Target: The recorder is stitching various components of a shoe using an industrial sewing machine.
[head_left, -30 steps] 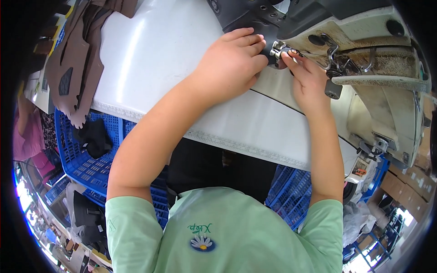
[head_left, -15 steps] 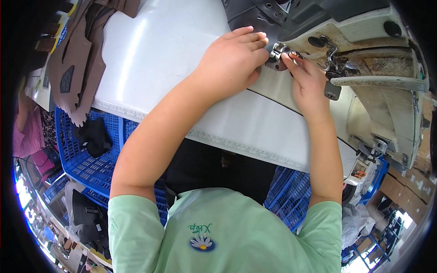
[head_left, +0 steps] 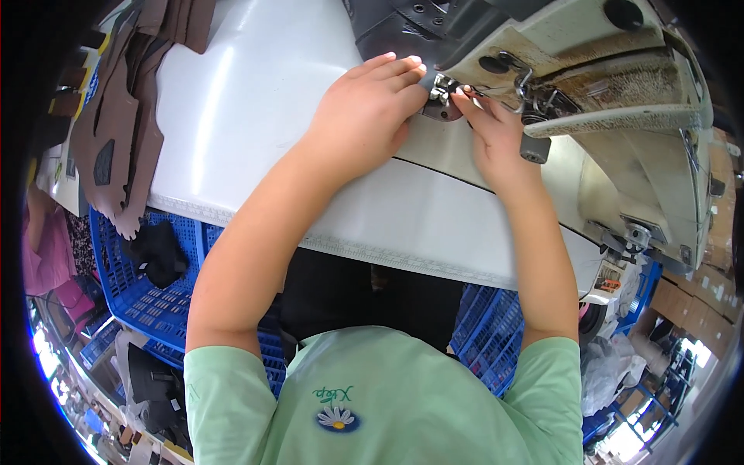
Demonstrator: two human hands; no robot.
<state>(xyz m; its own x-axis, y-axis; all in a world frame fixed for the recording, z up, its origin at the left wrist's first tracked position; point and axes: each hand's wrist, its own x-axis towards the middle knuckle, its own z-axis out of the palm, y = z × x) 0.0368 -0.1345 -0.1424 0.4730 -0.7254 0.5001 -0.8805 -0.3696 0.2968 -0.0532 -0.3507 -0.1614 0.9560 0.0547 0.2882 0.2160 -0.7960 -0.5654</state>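
Observation:
A black perforated piece that looks like a shoe upper (head_left: 395, 27) lies at the sewing machine (head_left: 604, 70), beyond my hands. My left hand (head_left: 368, 108) rests flat, fingers stretched out together, at the near edge of this dark piece, just left of the metal presser foot (head_left: 440, 89). What lies under its palm is hidden. My right hand (head_left: 500, 139) is close to the right of the presser foot, thumb and fingertips drawn together. Whatever small thing they pinch, if any, is too small to make out. The needle tip cannot be seen clearly.
Brown cut pieces (head_left: 116, 116) hang over the left end of the white table (head_left: 240, 101), which has a ruler strip along its front edge. Below stand blue plastic baskets (head_left: 155, 302), one with a black item (head_left: 159, 256). A person in pink (head_left: 48, 240) is far left.
The whole view has shifted slightly, so machine and hands appear farther left. Both hands keep nearly the same place by the presser foot.

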